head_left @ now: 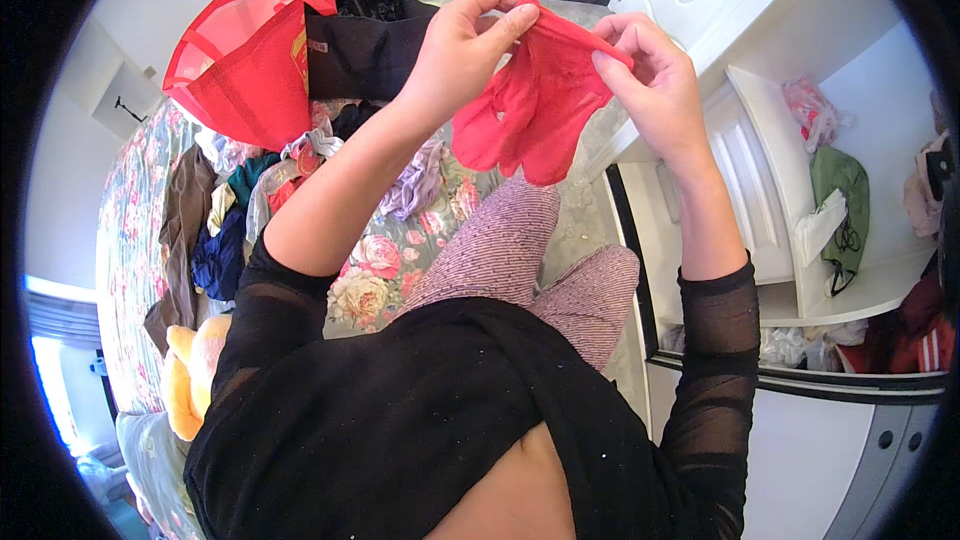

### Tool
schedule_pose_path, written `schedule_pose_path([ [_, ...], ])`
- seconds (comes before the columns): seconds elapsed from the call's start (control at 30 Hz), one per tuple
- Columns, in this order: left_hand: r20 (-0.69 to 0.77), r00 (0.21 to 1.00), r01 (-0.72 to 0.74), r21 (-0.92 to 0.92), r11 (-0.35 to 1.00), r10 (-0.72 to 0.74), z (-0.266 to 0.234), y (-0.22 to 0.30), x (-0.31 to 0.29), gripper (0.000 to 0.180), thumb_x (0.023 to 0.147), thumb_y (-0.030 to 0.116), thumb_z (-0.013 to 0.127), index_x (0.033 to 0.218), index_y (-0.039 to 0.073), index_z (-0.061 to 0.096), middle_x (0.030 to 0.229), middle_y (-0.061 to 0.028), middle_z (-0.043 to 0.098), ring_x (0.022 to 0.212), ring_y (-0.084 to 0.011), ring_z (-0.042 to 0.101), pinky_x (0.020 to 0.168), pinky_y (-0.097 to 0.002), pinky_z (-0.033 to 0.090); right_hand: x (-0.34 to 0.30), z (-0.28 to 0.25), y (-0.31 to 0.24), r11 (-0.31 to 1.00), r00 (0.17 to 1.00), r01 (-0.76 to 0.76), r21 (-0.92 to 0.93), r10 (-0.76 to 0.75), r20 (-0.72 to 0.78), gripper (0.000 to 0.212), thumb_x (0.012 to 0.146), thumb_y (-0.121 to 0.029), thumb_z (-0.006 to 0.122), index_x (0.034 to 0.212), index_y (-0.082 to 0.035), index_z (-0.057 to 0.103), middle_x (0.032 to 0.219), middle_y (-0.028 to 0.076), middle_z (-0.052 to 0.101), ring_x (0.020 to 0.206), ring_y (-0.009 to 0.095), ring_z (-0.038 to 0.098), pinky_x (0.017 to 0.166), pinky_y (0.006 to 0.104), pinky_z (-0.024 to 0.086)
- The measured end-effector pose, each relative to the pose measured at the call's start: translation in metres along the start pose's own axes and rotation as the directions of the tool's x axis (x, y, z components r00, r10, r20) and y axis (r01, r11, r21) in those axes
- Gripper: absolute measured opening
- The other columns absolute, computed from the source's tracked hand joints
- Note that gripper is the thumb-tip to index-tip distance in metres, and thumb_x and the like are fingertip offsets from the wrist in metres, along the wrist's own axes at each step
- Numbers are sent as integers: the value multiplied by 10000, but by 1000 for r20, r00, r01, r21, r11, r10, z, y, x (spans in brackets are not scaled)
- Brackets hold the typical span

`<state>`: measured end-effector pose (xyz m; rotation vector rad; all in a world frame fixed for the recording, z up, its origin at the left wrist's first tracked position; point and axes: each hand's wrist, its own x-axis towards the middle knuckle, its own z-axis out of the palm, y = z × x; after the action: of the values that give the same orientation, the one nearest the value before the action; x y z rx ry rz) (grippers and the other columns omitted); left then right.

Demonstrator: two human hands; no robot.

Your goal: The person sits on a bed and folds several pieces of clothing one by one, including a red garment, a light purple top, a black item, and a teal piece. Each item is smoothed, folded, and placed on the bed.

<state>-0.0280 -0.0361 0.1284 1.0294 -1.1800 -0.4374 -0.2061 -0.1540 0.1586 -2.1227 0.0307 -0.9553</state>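
Observation:
Stretched between my two raised hands hangs a small, thin pair of red underpants [535,105], held by its upper edge. My left hand [465,55] pinches one corner between thumb and fingers. At the opposite corner, the thumb and fingers of my right hand [655,80] are closed on the same edge. The cloth hangs in loose folds above my knees, touching neither the bed nor the pile of clothes. Behind my left forearm lies a crumpled lilac garment [412,180] on the flowered bed.
On the bed [375,285] stand a red bag [245,75] and a black bag [355,55], with a pile of mixed clothes [235,210] in front. An orange plush toy [190,370] lies at the left. To the right, an open white cabinet [790,295] holds a green bag [840,205] and clothes.

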Motion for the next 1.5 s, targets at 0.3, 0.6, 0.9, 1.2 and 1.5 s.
schedule_pose_path([
  [0.3,22,998,57,-179,982,-54,-9,-9,-24,185,992,230,541,986,53,596,824,59,577,701,-3,480,623,-185,391,-15,15,4,914,958,-271,303,287,-7,98,928,-137,608,895,-59,559,820,-19,604,747,45,533,653,228,445],
  [0.6,-67,886,408,583,703,-459,-12,-177,-130,507,863,370,695,1160,-18,557,1057,-159,650,959,-255,648,846,-361,510,-132,70,157,770,759,-597,-225,633,152,538,816,-307,729,1215,1,541,1128,200,630,961,296,652,846,391,522],
  [0.9,207,871,114,796,595,-445,10,-100,-240,725,668,348,824,1230,62,465,1238,-145,475,1111,-368,540,895,-445,478,-281,83,122,705,647,-578,-411,703,294,631,776,-204,719,1300,-30,414,1226,239,522,1134,398,532,949,425,451],
  [1.2,172,936,30,831,556,-307,5,-118,-196,144,877,182,623,869,38,617,742,-76,588,717,-254,595,700,-364,473,-256,72,146,741,793,-576,-344,609,-17,145,896,-49,496,971,11,605,901,204,653,858,348,647,752,399,501],
  [1.5,63,994,19,703,711,-89,-78,-46,-98,100,843,69,620,893,11,555,723,-122,592,656,-210,596,628,-321,471,-92,-10,84,882,910,-296,-366,377,174,179,836,-59,652,1004,-28,597,788,66,590,734,128,579,661,280,472],
])
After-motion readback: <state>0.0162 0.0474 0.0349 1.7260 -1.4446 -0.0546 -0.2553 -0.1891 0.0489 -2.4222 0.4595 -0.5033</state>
